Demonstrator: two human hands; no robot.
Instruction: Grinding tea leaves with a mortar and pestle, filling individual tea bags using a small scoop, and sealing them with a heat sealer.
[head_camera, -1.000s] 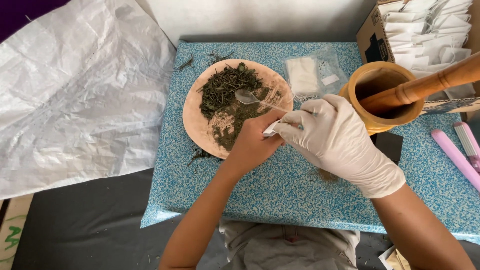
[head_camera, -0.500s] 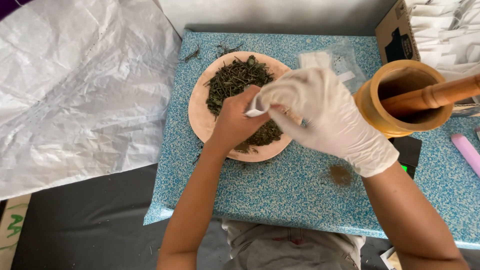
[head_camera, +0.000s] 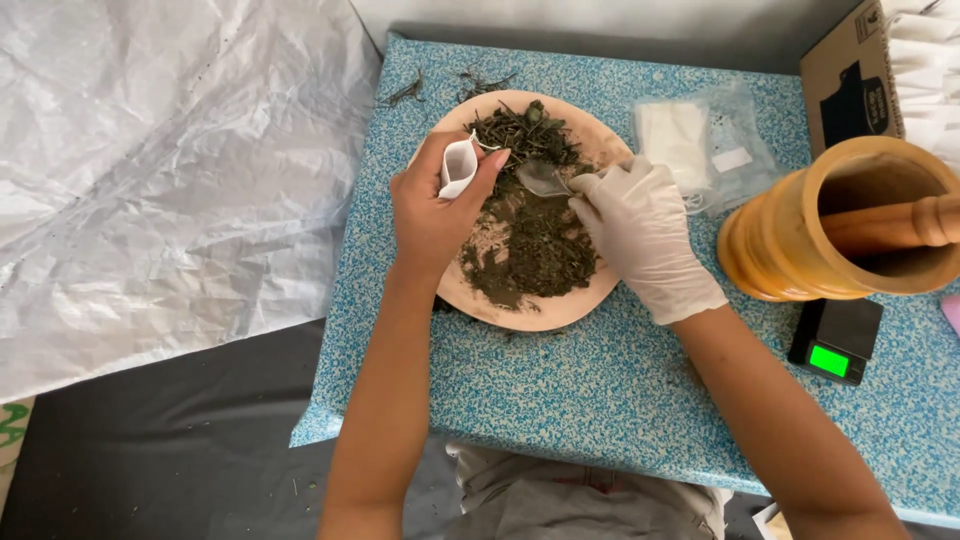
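My bare left hand (head_camera: 432, 215) holds a small white paper sachet (head_camera: 458, 167) pinched open over the left side of a round pinkish plate (head_camera: 560, 312). The plate carries dried green herb stalks (head_camera: 523, 132) at the back and ground green herb (head_camera: 535, 252) in front. My right hand (head_camera: 640, 225), in a white glove, grips a clear plastic spoon (head_camera: 543, 179) whose bowl rests over the herbs, just right of the sachet.
The plate sits on a blue speckled board (head_camera: 600, 400). A wooden mortar (head_camera: 800, 250) with a pestle (head_camera: 895, 222) stands at the right, a small black scale with a green display (head_camera: 836, 342) before it. Behind lie a clear bag of white sachets (head_camera: 700, 140) and a cardboard box (head_camera: 860, 80). White sheeting (head_camera: 170, 180) covers the left.
My hands have parted: the left one moved left and now holds the sachet open, the right one drew back to the plate's right with the spoon. The view shifted, revealing the scale.
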